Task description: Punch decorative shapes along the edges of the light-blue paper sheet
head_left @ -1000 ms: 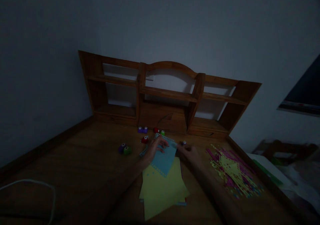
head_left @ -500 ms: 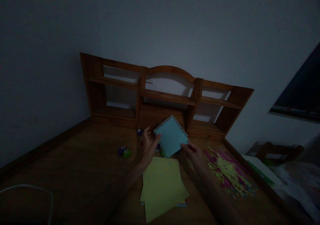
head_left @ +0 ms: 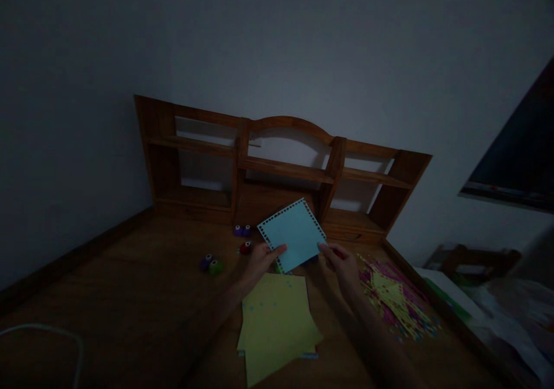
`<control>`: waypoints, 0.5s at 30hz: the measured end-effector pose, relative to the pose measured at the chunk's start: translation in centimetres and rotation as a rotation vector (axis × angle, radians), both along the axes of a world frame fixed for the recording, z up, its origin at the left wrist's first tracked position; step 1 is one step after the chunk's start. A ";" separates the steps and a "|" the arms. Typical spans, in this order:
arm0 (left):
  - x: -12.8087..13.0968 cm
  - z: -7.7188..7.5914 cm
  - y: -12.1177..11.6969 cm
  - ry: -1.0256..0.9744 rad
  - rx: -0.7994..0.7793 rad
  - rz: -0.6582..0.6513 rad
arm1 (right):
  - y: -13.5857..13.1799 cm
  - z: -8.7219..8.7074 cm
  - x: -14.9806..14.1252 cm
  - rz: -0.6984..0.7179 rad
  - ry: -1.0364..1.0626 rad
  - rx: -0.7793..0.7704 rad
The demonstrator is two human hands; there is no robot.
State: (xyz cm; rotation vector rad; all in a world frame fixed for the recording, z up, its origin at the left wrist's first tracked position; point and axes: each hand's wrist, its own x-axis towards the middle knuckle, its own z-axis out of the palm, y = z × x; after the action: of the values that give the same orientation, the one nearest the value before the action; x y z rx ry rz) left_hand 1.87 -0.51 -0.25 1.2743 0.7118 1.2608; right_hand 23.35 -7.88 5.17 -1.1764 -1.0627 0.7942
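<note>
A light-blue square sheet of paper (head_left: 298, 233), with small holes punched along several of its edges, is held up above the desk, turned like a diamond. My left hand (head_left: 260, 260) pinches its lower-left edge, thumb on the front face. At the right corner, my right hand (head_left: 341, 260) grips the sheet between thumb and fingers. Below the blue sheet lies a stack of yellow paper (head_left: 277, 325) with a few blue specks on top. Small craft punches with eye shapes stand to the left: a red one (head_left: 245, 247), a green one (head_left: 216, 266) and purple ones (head_left: 242, 231).
Cut strips of yellow and pink punched paper (head_left: 392, 299) are heaped on the right of the wooden desk (head_left: 142, 296). A wooden shelf unit (head_left: 283, 168) stands along the back. A white cable (head_left: 47, 328) curves at the lower left. Beyond the right edge is a chair (head_left: 480, 262).
My left hand, open beside the sheet before, has closed on its lower-left edge. The blue sheet has shifted slightly left and turned a little. My right hand keeps its corner.
</note>
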 end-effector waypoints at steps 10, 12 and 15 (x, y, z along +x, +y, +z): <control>-0.3 -0.4 0.5 0.041 0.031 0.026 | 1.2 -1.0 1.5 0.090 -0.051 -0.008; -0.3 -0.2 0.5 0.041 0.029 0.045 | 1.7 -1.9 1.3 0.088 0.034 -0.022; -0.5 -0.1 0.6 0.038 0.029 0.092 | 2.5 -3.2 1.4 0.085 0.218 -0.054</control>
State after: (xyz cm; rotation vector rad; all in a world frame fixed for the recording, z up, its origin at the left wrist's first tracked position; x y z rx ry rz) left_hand 1.41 0.11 -0.31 1.3044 0.7892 1.3282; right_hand 24.72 -5.39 1.94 -1.0680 -0.9192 0.9994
